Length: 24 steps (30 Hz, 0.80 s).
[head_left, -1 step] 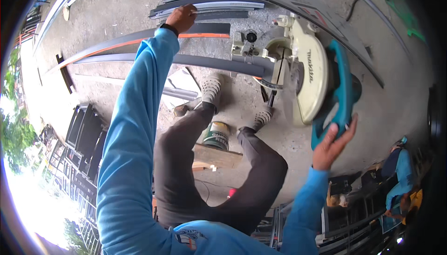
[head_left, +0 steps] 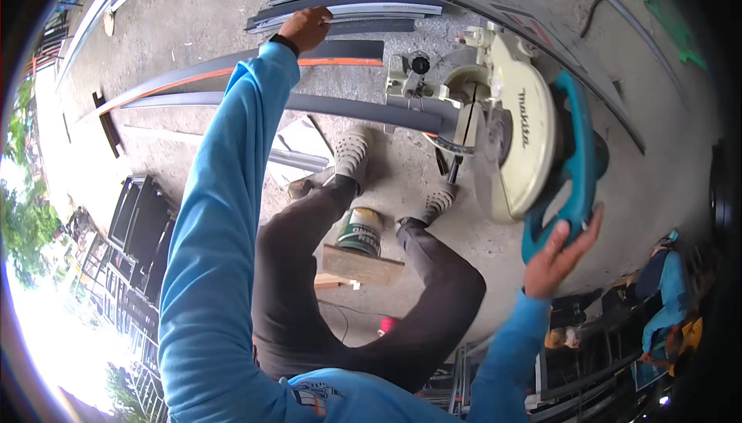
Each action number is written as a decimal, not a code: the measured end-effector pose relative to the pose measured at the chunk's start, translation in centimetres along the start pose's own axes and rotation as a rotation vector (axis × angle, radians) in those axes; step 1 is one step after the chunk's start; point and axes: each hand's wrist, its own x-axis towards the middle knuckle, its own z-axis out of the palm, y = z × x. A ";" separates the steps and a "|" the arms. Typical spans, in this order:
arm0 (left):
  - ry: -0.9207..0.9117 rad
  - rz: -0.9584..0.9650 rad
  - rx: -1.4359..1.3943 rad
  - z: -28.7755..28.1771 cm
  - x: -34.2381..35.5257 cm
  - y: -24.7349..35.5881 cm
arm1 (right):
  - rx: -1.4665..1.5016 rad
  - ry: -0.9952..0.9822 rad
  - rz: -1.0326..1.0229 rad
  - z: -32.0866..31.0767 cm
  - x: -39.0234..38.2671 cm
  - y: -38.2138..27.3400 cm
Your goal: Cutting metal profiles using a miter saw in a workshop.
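Observation:
A cream miter saw [head_left: 522, 133] with a teal handle [head_left: 586, 152] stands on the floor to the right. My right hand [head_left: 558, 261] is closed around the handle's near end, thumb on one side and fingers on the other. Farther left, my left hand [head_left: 307, 29] is at a pile of grey metal strips [head_left: 379, 10], its fingers curled; what lies in them is hidden. A long grey bar [head_left: 348, 110] reaches from the left onto the saw's base [head_left: 464, 129]. Another long bar with an orange edge [head_left: 340, 52] passes under my left wrist.
Between my feet stands a green and white can [head_left: 361, 231], with a wooden board [head_left: 363, 266] nearer me. A grey sheet [head_left: 502, 21] leans behind the saw. Dark metal frames [head_left: 131, 214] stand at left. Another person [head_left: 663, 284] works at the far right.
The saw's head and handle show slightly farther right and lower, and my right hand has moved with them. My left hand appears almost unmoved, still at the strips.

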 end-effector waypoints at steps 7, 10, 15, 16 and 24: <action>-0.425 -0.009 0.449 5.8 6.1 -5.5 | 0.050 0.035 0.030 0.8 0.8 -1.3; -0.374 0.097 0.629 6.5 6.9 -6.6 | 0.050 0.027 -0.069 -0.3 1.6 0.8; -0.423 0.163 0.604 -1.1 4.1 -3.6 | -0.060 0.127 -0.300 0.1 0.0 0.2; -0.333 0.149 0.572 -3.0 2.7 -3.1 | -0.058 0.136 -0.312 0.1 -0.5 0.0; 0.605 0.627 0.622 -17.4 -18.6 3.6 | 0.510 0.041 -0.461 1.0 -11.3 -2.3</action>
